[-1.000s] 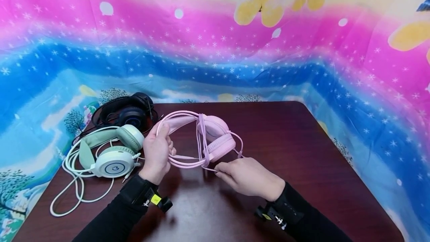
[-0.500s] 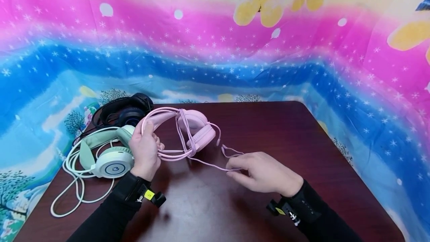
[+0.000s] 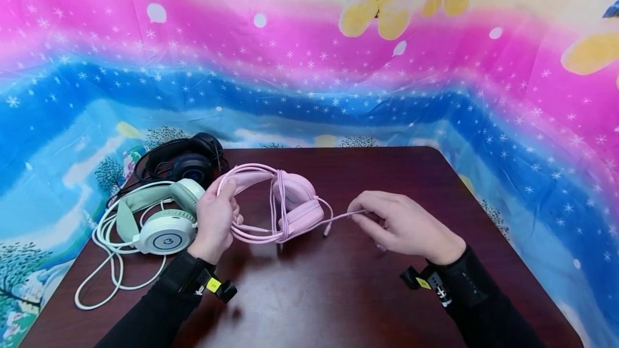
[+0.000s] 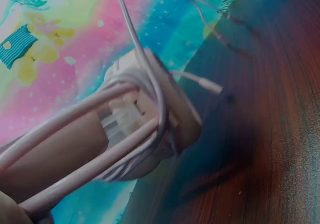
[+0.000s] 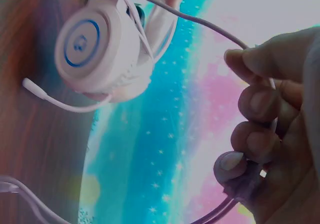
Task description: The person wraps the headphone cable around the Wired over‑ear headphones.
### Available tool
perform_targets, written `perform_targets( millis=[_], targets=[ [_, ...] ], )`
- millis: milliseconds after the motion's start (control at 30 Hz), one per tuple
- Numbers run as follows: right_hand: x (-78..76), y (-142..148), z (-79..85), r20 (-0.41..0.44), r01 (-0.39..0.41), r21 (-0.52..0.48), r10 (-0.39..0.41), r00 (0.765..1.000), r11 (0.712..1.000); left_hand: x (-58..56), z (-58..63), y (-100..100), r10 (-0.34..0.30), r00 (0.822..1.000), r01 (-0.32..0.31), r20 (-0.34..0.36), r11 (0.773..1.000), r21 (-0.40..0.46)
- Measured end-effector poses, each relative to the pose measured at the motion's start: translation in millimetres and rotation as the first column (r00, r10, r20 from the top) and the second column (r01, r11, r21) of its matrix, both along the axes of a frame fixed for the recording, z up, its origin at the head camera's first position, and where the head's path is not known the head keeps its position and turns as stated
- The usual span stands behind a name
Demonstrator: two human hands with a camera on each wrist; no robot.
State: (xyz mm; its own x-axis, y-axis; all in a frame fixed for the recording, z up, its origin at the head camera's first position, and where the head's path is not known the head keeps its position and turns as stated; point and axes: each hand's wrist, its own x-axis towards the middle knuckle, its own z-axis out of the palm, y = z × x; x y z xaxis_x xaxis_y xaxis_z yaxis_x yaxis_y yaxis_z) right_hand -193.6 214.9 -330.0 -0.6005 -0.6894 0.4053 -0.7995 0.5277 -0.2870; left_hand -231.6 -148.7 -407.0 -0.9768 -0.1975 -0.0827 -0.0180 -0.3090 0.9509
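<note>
Pink headphones (image 3: 301, 220) are held above the table by my left hand (image 3: 216, 222), which grips the headband end. Several turns of their cable (image 3: 282, 197) wrap around the band near the ear cups. A short microphone boom (image 5: 65, 104) sticks out from one cup. To the right, my right hand (image 3: 398, 224) pinches the free length of cable between thumb and forefinger. In the right wrist view the other fingers (image 5: 255, 141) curl round the cable too. That length runs taut from the headphones to my right hand.
White and green headphones (image 3: 166, 235) lie at the left of the dark wooden table (image 3: 309, 305), their white cable looped in front. Behind them sit black headphones (image 3: 191, 165). A printed cloth (image 3: 309, 69) hangs around the table's back and sides.
My right hand has moved right and slightly away from me, drawing out more cable. My left hand has shifted left with the pink headphones, then back slightly right and lower.
</note>
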Motion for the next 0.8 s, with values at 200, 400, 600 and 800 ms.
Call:
perform_targets(
  millis=[200,400,600,800],
  targets=[
    [-10.5,-0.6,5.8,-0.235,0.021,-0.061,-0.035,0.971,0.998,4.4,2.7,1.7,-0.130,0.991,0.133,0.035,0.989,-0.068],
    [-21.8,-2.3,3.8,-0.418,0.059,-0.179,-0.130,0.899,0.982,6.8,3.6,6.8,-0.214,0.975,0.219,0.058,0.971,-0.095],
    [-32.2,-13.4,2.9,-0.444,0.039,-0.223,-0.137,0.886,0.974,10.2,2.9,11.6,-0.294,0.953,0.297,0.070,0.953,-0.050],
    [-47.1,-20.7,-6.4,-0.359,0.133,-0.250,-0.219,0.907,0.959,16.4,3.0,17.5,-0.415,0.907,0.411,0.070,0.909,0.064]
  ],
)
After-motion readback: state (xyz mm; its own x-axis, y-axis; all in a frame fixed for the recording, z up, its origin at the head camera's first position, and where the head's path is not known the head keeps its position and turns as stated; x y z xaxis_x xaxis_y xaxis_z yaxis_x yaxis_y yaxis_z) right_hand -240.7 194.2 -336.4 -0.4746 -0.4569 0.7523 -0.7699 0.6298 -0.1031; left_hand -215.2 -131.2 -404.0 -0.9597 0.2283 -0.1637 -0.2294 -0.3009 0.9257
